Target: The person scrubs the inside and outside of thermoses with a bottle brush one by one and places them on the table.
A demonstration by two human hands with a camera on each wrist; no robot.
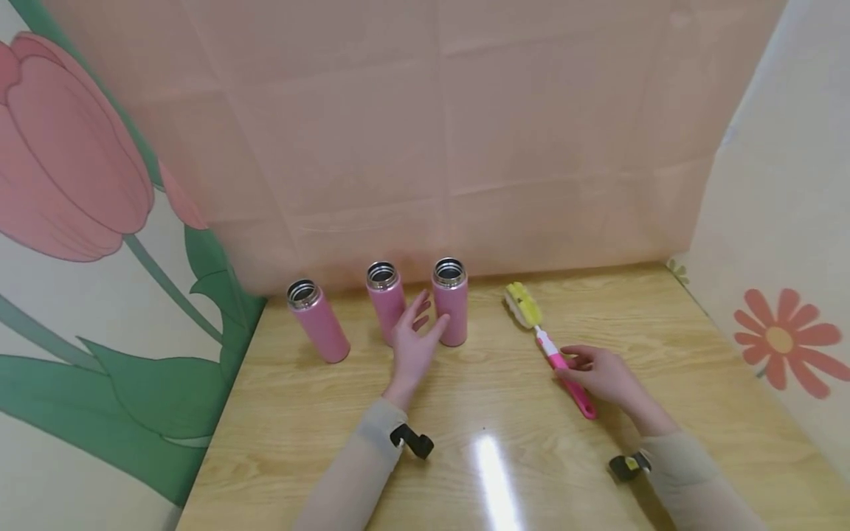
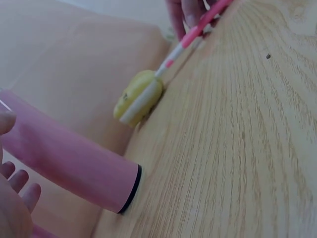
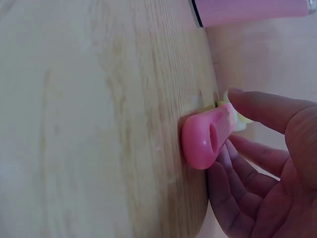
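Note:
In the head view my left hand (image 1: 413, 346) reaches between two open pink bottles, its fingers spread. The right bottle (image 1: 451, 310) stands upright beside my thumb; whether they touch I cannot tell. Behind my fingers is the middle bottle (image 1: 387, 302), partly hidden. My right hand (image 1: 600, 376) is at the pink handle of a bottle brush (image 1: 556, 358), which lies on the table with its yellow sponge head pointing away. In the right wrist view the thumb and loosely bent fingers (image 3: 262, 183) stand on either side of the handle (image 3: 200, 141), not closed round it.
A third open pink bottle (image 1: 322, 324) stands at the left. The wooden table (image 1: 505, 413) backs onto a hanging pinkish cloth (image 1: 465, 147). Walls painted with flowers flank it on both sides. A small dark camera (image 1: 413, 441) is strapped to my left wrist, another (image 1: 627, 466) to my right.

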